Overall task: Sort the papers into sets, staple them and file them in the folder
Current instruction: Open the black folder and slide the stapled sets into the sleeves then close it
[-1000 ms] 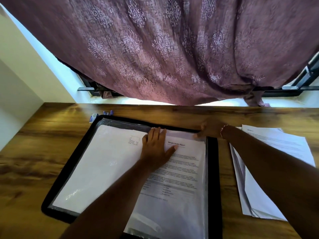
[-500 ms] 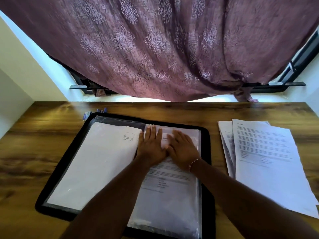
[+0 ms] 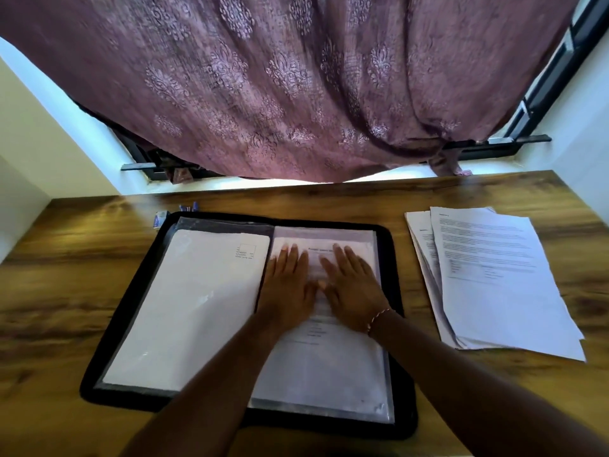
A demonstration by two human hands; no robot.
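The open black folder (image 3: 329, 429) lay flat on the wooden bench (image 3: 49, 291). On the folder's right-hand page, a printed sheet (image 3: 326, 367) sat inside a clear plastic sleeve. Both hands rested palm down on its upper half, the left hand (image 3: 290, 285) next to the folder's spine and the right hand (image 3: 352, 288) just beside it. Their fingers were straight and close together, pressing flat and gripping nothing. A white sheet (image 3: 191, 308) filled the folder's left-hand sleeve. To the right of the folder, apart from it, lay a loose stack of printed papers (image 3: 494, 275). Beyond the folder's far left corner sat a small blue-and-white object (image 3: 161, 217), too small to tell. A patterned maroon curtain (image 3: 296, 94) hung behind the folder.
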